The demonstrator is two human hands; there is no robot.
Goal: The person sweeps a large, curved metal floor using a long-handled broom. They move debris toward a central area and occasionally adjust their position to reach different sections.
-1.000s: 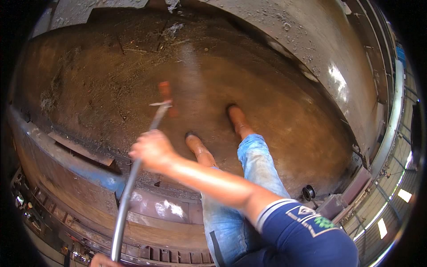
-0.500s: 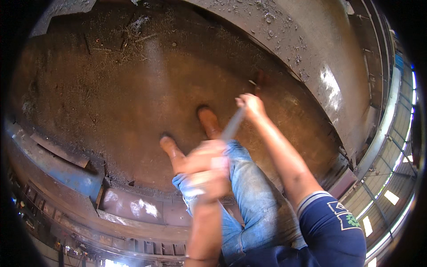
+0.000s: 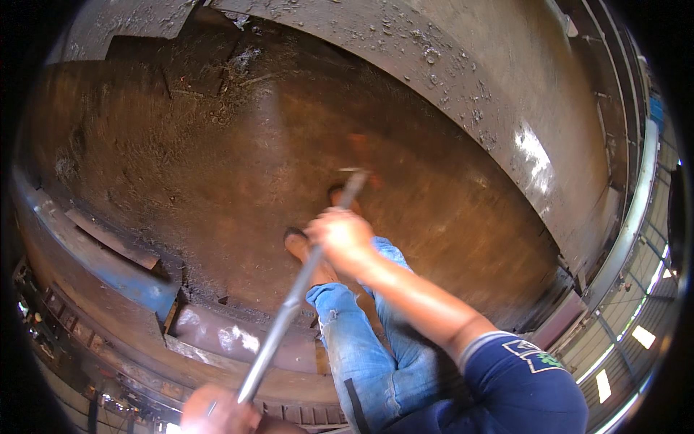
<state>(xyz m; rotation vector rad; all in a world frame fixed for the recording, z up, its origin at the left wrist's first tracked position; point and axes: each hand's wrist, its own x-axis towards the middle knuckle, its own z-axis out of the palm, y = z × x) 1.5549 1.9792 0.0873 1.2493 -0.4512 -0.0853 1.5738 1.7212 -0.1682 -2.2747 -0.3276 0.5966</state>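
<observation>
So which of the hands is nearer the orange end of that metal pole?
Right. The right hand grips the pole close to its orange end; the left hand grips it farther down, near the picture's lower edge.

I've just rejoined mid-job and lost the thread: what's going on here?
A person standing on a brown surface holds a long metal pole two-handed. The left grip is near the end at the picture's lower edge; the right grip is farther along. An orange part shows at the far end, too blurred to tell whether it touches the surface.
</observation>
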